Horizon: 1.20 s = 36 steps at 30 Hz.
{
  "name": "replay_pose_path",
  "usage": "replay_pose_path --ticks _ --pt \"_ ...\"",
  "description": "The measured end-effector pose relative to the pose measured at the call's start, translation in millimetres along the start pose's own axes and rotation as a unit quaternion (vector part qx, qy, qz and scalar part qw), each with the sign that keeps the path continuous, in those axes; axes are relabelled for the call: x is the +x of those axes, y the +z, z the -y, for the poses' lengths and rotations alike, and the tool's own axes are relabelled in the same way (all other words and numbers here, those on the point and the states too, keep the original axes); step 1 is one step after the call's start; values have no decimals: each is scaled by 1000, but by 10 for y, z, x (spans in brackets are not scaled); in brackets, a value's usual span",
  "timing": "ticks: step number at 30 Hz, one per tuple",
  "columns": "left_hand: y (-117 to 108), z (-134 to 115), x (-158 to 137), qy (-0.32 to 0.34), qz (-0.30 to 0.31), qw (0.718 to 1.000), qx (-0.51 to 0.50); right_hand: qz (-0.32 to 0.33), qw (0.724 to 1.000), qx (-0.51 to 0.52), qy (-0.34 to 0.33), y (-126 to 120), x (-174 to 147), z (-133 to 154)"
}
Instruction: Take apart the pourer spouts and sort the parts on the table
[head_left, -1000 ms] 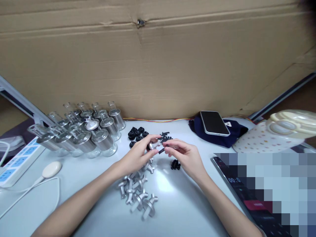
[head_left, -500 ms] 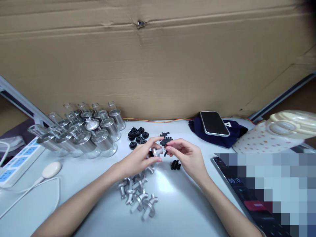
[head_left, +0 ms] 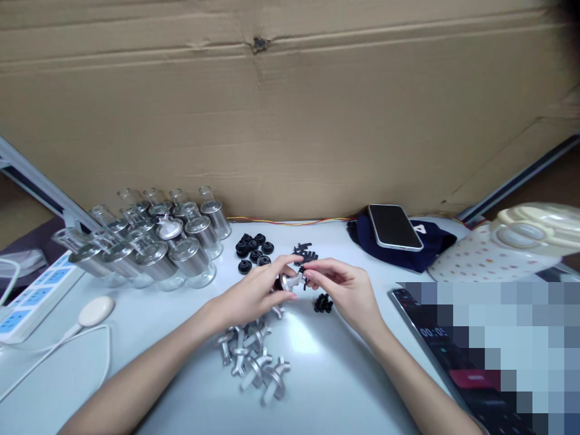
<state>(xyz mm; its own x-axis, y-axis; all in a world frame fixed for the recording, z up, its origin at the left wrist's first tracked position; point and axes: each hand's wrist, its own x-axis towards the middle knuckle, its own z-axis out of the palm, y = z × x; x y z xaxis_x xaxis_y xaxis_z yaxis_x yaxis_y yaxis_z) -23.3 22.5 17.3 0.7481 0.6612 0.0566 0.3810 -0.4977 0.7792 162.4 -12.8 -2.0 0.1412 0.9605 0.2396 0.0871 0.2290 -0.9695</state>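
Note:
My left hand [head_left: 258,291] is closed around a silver metal pour spout [head_left: 290,281], thumb below and fingers above. A black part at the spout's base shows between those fingers. At the spout's narrow tip, my right hand [head_left: 348,290] pinches a small black piece [head_left: 302,271], mostly hidden by the fingertips. Just beyond the hands lie flat black pieces [head_left: 309,256] in a small heap. Small black caps [head_left: 323,303] are clustered under my right hand. Nearer to me, several silver pour spouts [head_left: 257,365] lie in a loose pile below my left wrist.
Several glass bottles [head_left: 154,261] with metal bands stand at the left; one silver spout [head_left: 169,227] shows among them. Black ribbed stoppers [head_left: 254,244] sit behind my left hand. A power strip [head_left: 34,296] lies far left. At right are a phone [head_left: 395,227] on dark cloth and another device [head_left: 435,344].
Both hands stay in nearly the same place. The right fingertips have shifted slightly at the spout's tip, where a small black piece now shows more plainly.

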Motion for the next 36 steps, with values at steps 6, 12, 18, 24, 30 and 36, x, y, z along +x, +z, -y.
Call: replay_pose_path --ticks 6,12,18,24,30,36 --pt "-24 -7 4 12 8 1000 19 24 1000 4 11 -26 20 -16" --pt "-8 27 24 26 -9 999 35 45 996 38 66 -31 31 -21" --pt "27 78 21 44 -38 997 53 58 992 55 102 -34 28 7" --pt "38 132 29 71 -52 994 60 67 995 16 67 -35 11 -3" --pt "27 127 49 79 -58 993 70 52 998 -14 27 -17 -21 -48" --pt "17 121 47 81 -49 991 90 69 996 -6 50 -4 -17 -38"
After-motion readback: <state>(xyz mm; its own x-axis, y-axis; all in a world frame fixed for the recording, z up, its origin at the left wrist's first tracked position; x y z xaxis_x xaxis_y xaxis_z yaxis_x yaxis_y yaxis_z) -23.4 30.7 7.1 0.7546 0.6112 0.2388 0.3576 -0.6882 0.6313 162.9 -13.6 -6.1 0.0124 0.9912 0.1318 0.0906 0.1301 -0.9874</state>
